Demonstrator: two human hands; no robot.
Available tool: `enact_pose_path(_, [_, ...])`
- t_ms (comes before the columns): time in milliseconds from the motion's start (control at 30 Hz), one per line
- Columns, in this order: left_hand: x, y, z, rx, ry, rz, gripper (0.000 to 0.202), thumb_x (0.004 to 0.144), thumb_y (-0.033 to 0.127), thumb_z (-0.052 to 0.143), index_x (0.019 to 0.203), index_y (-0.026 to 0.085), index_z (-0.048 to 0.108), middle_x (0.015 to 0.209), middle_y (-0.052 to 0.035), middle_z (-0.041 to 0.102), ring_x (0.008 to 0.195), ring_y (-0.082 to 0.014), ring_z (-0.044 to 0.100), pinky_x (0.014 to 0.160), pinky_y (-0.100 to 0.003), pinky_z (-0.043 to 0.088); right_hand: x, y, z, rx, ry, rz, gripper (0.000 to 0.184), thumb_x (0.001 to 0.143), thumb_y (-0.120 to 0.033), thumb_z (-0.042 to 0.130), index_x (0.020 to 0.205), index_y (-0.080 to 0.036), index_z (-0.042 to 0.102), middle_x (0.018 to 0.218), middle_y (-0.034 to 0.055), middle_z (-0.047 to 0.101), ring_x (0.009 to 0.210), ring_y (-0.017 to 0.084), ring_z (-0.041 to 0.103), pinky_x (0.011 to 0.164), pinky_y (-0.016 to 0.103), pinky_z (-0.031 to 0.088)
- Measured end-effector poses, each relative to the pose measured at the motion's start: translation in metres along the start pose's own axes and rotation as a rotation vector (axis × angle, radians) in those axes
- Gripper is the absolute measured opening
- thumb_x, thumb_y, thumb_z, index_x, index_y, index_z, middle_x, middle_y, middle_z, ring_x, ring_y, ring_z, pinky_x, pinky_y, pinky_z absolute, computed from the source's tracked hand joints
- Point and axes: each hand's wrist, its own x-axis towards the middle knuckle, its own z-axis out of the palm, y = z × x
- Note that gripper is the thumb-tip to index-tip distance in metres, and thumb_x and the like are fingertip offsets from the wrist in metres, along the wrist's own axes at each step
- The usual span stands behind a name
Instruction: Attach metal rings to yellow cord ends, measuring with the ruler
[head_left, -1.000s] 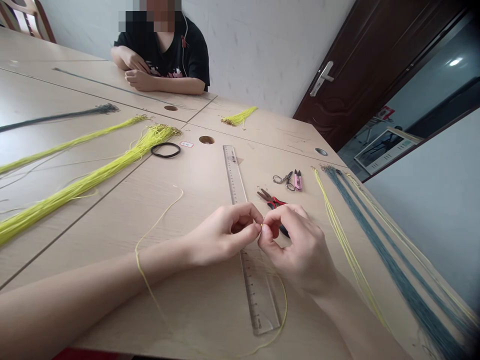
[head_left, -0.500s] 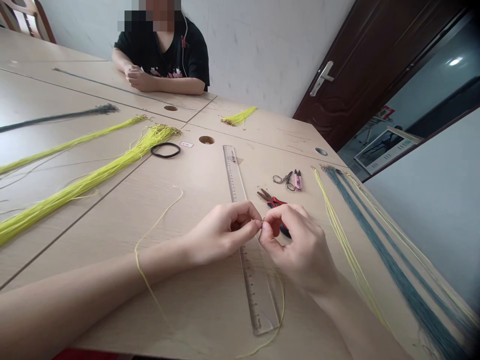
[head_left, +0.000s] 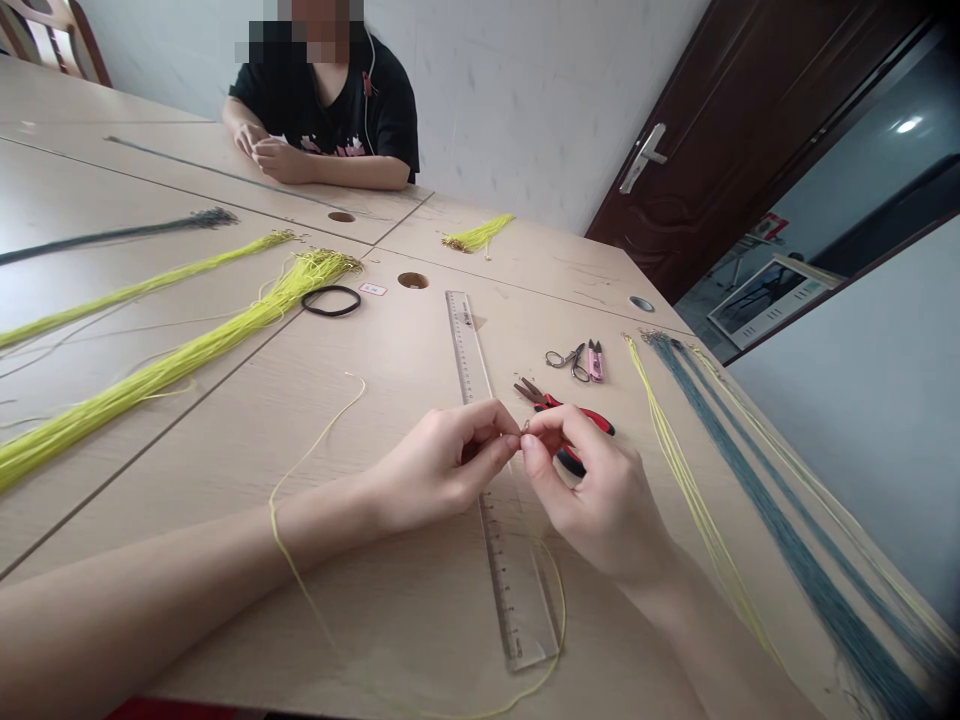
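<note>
**Tight pinch on a thin yellow cord (head_left: 330, 428)**

The left hand (head_left: 442, 465) and right hand (head_left: 600, 500) are closed to a fine pinch, their fingertips nearly touching, above a clear plastic ruler (head_left: 501, 560). The smooth, waxy-looking cord runs from the pinch in loose curves across the pale wood table (head_left: 420, 620). A tiny metal ring (head_left: 526, 425) shows at the right fingertips. Red-handled pliers (head_left: 589, 417) lie just beyond.

**Bare arms, slim hands, short nails**

My left forearm (head_left: 187, 570) and right forearm (head_left: 712, 630) are bare and smooth, without sleeves. My left hand (head_left: 442, 470) and right hand (head_left: 604, 500) look slender, and my fingers (head_left: 555, 425) taper to short, unpainted nails.
</note>
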Motion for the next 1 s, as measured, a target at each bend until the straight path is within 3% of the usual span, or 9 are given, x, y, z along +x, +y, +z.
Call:
enact_pose_path(300, [0.0011, 0.0006, -0.0005, -0.021, -0.007, -0.065, 0.023, 0.089, 0.032, 0.044, 0.080, 0.014, 0.055, 0.058, 0.0039, 0.048, 0.052, -0.0070, 0.036, 0.046, -0.019, 0.027, 0.0012, 0.0021, -0.0025, -0.011, -0.014, -0.048, 0.007, 0.084, -0.015, 0.052, 0.078, -0.018, 0.054, 0.065, -0.0033, 0.058, 0.063, 0.010, 0.054, 0.062, 0.023, 0.043])
enact_pose_path(700, [0.0011, 0.0020, 0.0000, -0.084, -0.034, -0.040, 0.020, 0.089, 0.027, 0.044, 0.078, 0.013, 0.054, 0.058, 0.0054, 0.044, 0.052, -0.0060, 0.034, 0.047, -0.018, 0.026, 0.0029, 0.0050, 0.0000, -0.133, 0.033, -0.217, 0.007, 0.084, -0.012, 0.049, 0.079, -0.017, 0.049, 0.063, -0.0040, 0.055, 0.055, 0.008, 0.053, 0.061, 0.023, 0.042])
enact_pose_path(1000, [0.0006, 0.0017, 0.0011, -0.095, -0.052, -0.048, 0.017, 0.087, 0.025, 0.046, 0.076, 0.014, 0.054, 0.057, 0.0051, 0.044, 0.051, -0.0058, 0.034, 0.045, -0.017, 0.026, 0.0030, 0.0061, 0.0008, -0.182, 0.036, -0.230, 0.007, 0.083, -0.015, 0.047, 0.077, -0.018, 0.046, 0.059, -0.0045, 0.053, 0.053, 0.009, 0.050, 0.060, 0.025, 0.041])
